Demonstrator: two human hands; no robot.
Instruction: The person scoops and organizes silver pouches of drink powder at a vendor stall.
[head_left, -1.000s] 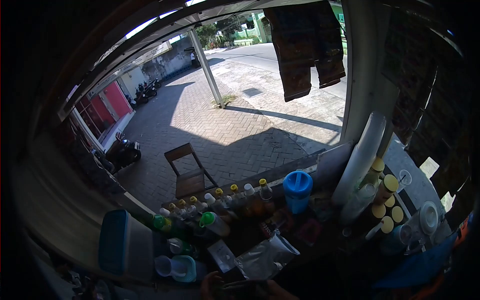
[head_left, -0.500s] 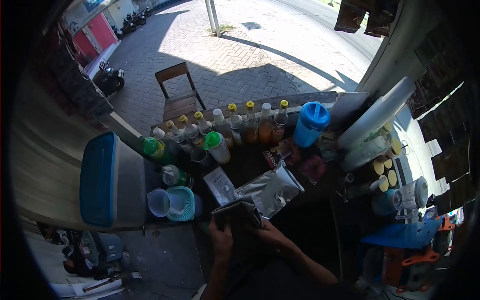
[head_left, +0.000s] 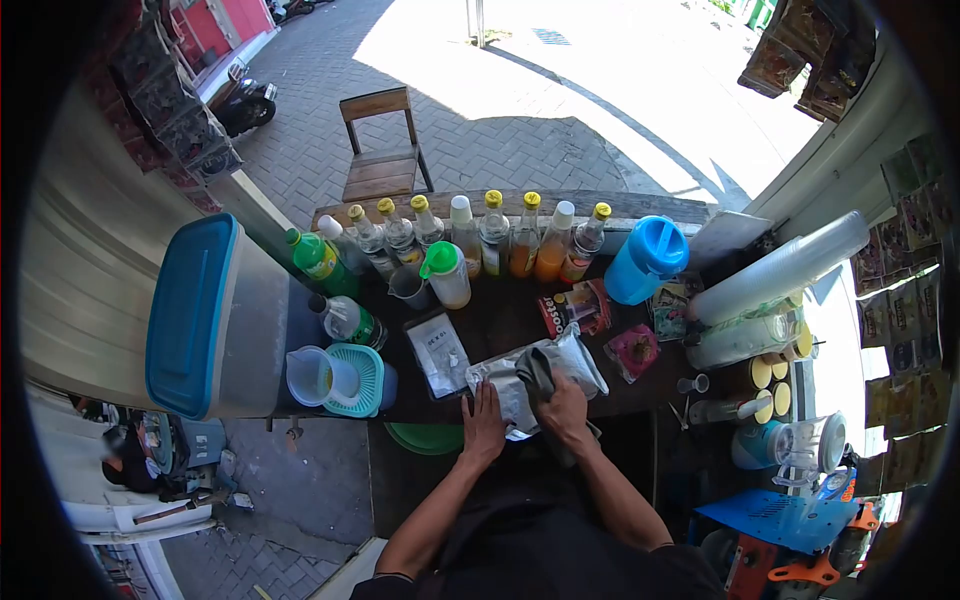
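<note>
A silver foil pouch (head_left: 512, 398) lies at the front edge of the dark table. My left hand (head_left: 485, 428) rests on its left end, fingers stretched out. My right hand (head_left: 563, 412) is closed around a bunched dark grey cloth (head_left: 537, 372), which lies over the middle of the pouch. Part of the cloth is hidden under that hand. Just left of the pouch is a flat clear packet with a white label (head_left: 437, 350).
Several bottles with yellow or white caps (head_left: 493, 240) line the back edge. A blue jug (head_left: 645, 262) stands right of them, near long stacks of plastic cups (head_left: 780, 268). On the left are a blue-lidded container (head_left: 192, 318) and a turquoise basket (head_left: 358, 378).
The dark cloth has gone from in front of me onto the foil pouch, in my right hand. My left hand has let go of it and lies on the pouch. The view has shifted.
</note>
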